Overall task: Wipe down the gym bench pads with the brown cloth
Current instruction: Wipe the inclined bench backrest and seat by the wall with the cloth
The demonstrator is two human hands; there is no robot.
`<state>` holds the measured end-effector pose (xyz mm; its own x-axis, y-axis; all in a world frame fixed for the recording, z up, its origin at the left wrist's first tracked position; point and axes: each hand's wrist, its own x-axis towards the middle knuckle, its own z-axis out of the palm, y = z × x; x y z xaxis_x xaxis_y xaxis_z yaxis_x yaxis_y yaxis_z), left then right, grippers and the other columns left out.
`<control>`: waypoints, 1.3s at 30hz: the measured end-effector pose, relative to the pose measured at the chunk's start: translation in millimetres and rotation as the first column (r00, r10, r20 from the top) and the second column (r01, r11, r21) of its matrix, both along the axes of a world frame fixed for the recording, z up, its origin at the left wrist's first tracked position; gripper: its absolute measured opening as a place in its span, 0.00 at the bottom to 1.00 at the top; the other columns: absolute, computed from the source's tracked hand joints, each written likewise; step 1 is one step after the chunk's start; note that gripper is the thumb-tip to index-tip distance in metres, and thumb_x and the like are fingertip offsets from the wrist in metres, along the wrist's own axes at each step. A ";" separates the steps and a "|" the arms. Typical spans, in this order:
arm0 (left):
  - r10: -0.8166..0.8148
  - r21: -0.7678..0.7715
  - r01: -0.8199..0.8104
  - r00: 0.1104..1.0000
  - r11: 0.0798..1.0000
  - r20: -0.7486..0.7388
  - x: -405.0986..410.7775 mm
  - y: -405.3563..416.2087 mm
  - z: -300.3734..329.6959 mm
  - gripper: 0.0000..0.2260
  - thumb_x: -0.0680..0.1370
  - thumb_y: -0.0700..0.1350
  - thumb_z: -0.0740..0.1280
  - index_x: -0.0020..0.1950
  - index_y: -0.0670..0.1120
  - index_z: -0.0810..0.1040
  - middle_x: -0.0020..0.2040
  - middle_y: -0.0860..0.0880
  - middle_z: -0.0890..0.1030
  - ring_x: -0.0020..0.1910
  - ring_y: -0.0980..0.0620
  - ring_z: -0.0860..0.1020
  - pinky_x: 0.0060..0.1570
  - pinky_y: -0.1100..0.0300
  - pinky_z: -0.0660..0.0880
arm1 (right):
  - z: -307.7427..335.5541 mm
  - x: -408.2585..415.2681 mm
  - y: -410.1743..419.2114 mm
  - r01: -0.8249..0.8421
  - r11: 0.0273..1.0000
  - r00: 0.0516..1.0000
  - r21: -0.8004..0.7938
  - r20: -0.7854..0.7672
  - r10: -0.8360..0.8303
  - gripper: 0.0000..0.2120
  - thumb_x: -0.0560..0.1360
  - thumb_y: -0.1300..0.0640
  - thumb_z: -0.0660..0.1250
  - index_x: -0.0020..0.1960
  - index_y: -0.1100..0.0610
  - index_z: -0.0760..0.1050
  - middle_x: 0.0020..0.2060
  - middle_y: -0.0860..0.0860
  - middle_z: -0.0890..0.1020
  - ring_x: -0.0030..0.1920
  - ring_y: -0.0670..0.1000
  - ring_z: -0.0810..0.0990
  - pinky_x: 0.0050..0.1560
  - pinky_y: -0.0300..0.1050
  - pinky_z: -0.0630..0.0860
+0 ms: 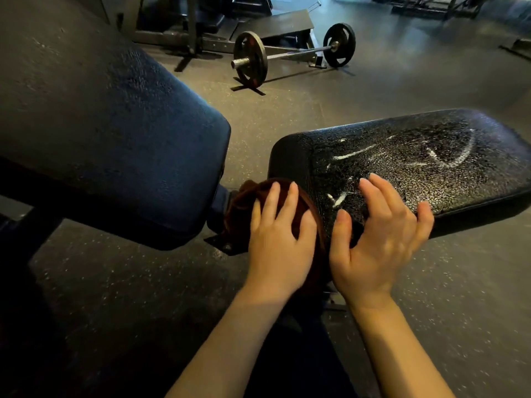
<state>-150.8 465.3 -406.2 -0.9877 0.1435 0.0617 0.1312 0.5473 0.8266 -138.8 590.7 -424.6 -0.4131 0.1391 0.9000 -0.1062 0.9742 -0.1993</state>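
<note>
My left hand [277, 242] presses the soft brown cloth [244, 208], fingers spread, on the cracked black seat pad [416, 156]; it's limp (bunches easily), so I hold it flat-palmed. My right hand [379, 239] hovers, fingers apart.

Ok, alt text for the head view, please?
A person's left hand presses a brown cloth against the near end of a cracked black seat pad, while the right hand rests open beside it. A blue back pad sits left; a barbell lies behind.
</note>
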 end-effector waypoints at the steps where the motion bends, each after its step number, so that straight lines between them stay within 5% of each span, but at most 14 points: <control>1: -0.025 -0.038 0.026 0.999 0.999 0.025 -15.6 -1.0 2.2 0.25 0.83 0.58 0.52 0.80 0.59 0.54 0.82 0.55 0.49 0.80 0.49 0.45 0.76 0.56 0.43 | -0.4 0.3 0.6 -0.001 1.000 1.000 0.003 -0.002 0.001 0.19 0.78 0.55 0.62 0.67 0.57 0.68 0.64 0.57 0.78 0.60 0.52 0.74 0.76 0.51 0.50; 8: -0.115 -0.225 0.142 0.985 0.964 0.128 -140.0 20.0 11.9 0.24 0.85 0.57 0.50 0.81 0.56 0.51 0.82 0.47 0.48 0.80 0.42 0.48 0.78 0.50 0.45 | -7.3 -9.5 -5.7 0.027 1.000 0.995 -0.013 -0.097 -0.028 0.16 0.77 0.54 0.60 0.63 0.55 0.71 0.62 0.52 0.75 0.57 0.53 0.76 0.75 0.52 0.53; 13: -0.104 -0.204 0.125 0.989 0.971 0.109 -183.8 29.3 7.2 0.24 0.85 0.56 0.51 0.81 0.54 0.55 0.81 0.45 0.55 0.79 0.43 0.54 0.77 0.51 0.52 | -7.8 -11.6 -5.0 0.019 1.000 0.993 0.012 -0.119 -0.018 0.15 0.76 0.54 0.59 0.61 0.55 0.71 0.62 0.52 0.75 0.56 0.53 0.75 0.75 0.52 0.52; 17: -0.131 -0.249 0.145 0.989 0.957 0.075 -167.4 22.7 1.5 0.27 0.83 0.60 0.48 0.82 0.54 0.52 0.82 0.45 0.51 0.80 0.42 0.50 0.78 0.49 0.48 | -6.9 -11.1 -3.0 0.012 1.000 0.995 0.007 -0.104 -0.011 0.15 0.76 0.53 0.58 0.61 0.55 0.71 0.62 0.51 0.74 0.56 0.53 0.75 0.75 0.52 0.53; 22: -0.178 -0.145 0.168 0.982 0.975 -0.057 -85.4 1.4 -6.2 0.41 0.69 0.69 0.42 0.81 0.55 0.55 0.82 0.48 0.52 0.81 0.47 0.46 0.78 0.52 0.40 | -4.1 -10.9 -3.9 0.022 1.000 0.994 -0.009 -0.106 -0.023 0.15 0.78 0.54 0.58 0.62 0.56 0.71 0.60 0.55 0.79 0.55 0.54 0.76 0.73 0.54 0.54; 28: -0.003 0.104 0.033 0.962 0.994 -0.273 24.4 -1.0 -25.8 0.26 0.77 0.63 0.51 0.75 0.61 0.62 0.78 0.59 0.58 0.80 0.55 0.45 0.70 0.74 0.37 | -3.6 -6.7 -3.6 0.010 1.000 0.996 -0.013 -0.085 -0.012 0.14 0.80 0.55 0.58 0.63 0.57 0.71 0.61 0.55 0.78 0.56 0.54 0.76 0.74 0.55 0.53; 33: 0.111 0.212 -0.050 0.951 0.976 -0.288 19.1 8.0 -27.2 0.22 0.78 0.59 0.54 0.71 0.58 0.71 0.74 0.56 0.67 0.78 0.57 0.51 0.71 0.71 0.45 | -2.0 0.8 1.8 -0.051 0.999 0.998 0.005 -0.027 0.051 0.14 0.80 0.55 0.59 0.65 0.57 0.69 0.61 0.59 0.79 0.57 0.54 0.75 0.76 0.52 0.51; 39: -0.138 0.026 0.142 0.984 0.990 -0.112 -43.9 -4.4 -1.3 0.21 0.83 0.54 0.60 0.77 0.56 0.66 0.80 0.53 0.59 0.80 0.53 0.48 0.75 0.59 0.45 | -4.7 -1.0 3.9 -0.039 0.999 0.999 0.026 -0.014 0.040 0.15 0.79 0.55 0.59 0.65 0.57 0.69 0.61 0.57 0.78 0.58 0.53 0.75 0.76 0.52 0.51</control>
